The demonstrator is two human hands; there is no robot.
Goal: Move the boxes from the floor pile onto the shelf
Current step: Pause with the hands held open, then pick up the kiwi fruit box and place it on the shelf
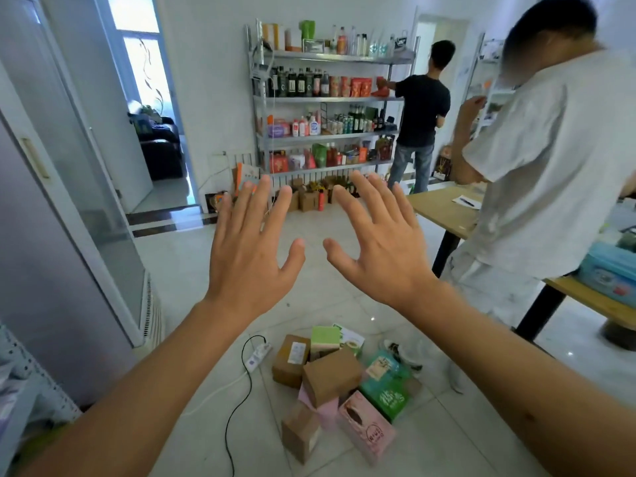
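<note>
Both arms extend forward at chest height. The left hand [249, 251] is spread flat, back toward the camera, fingers splayed and holding nothing. The right hand [380, 247] is in the same posture, fingers apart and empty. The two thumbs point toward each other with a gap between them; the hands do not touch.

The pile of boxes [339, 383] lies on the white tiled floor [192, 270] below the forearms, well apart from both hands. It contains several plain brown cardboard boxes, one of them [332, 376] tilted on top of the others, a brown box with a white label [290, 359] at the left, a green-topped box [325, 339] at the rear, a pink box [366, 426] at the front right, and a green box [387, 394] beside it. The boxes lean against one another in no order.

A white power strip [258, 356] with a black cable [237, 407] lies on the floor just left of the pile.

The metal shelf [330, 98] stands against the far wall, across the room from the pile. Its tiers hold bottles, cans and packets. More items stand on the floor at its base.

A person in a black shirt [421, 108] stands at the right end of the shelf, back to the camera. A person in a white shirt [543, 173] stands at the right, beside a wooden table [444, 211].
</note>
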